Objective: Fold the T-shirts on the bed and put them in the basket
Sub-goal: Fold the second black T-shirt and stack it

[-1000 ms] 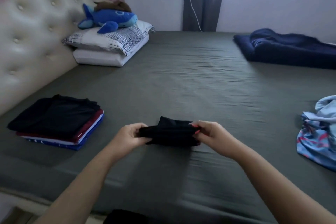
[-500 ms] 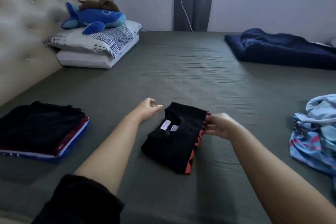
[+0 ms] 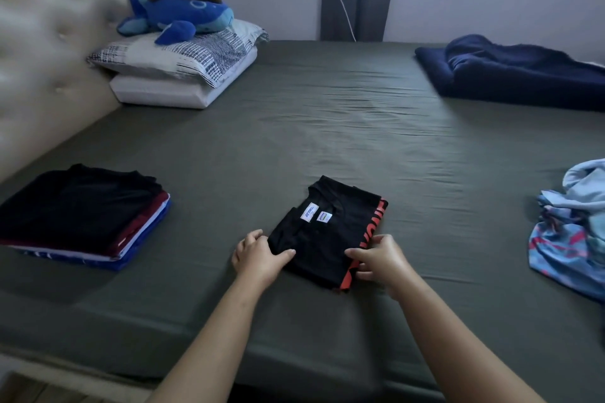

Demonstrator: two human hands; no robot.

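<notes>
On the bed [image 3: 327,127], near its front edge, lies a folded black shirt [image 3: 327,235] with orange lettering. The left hand [image 3: 258,255] grips its left edge, thumb on top; the right hand [image 3: 381,260] pinches its right edge. Soft, light fabric like this likely slumps if lifted by one side; supporting both edges should keep the fold. A stack [image 3: 82,216] sits well left.

The folded black T-shirt [image 3: 327,235] is matt cloth with orange print. The bed [image 3: 327,127] wears a matt, creased grey-green sheet. The tufted headboard [image 3: 49,52] looks smooth, faintly glossy; the whale toy [image 3: 183,15] is plush.
</notes>
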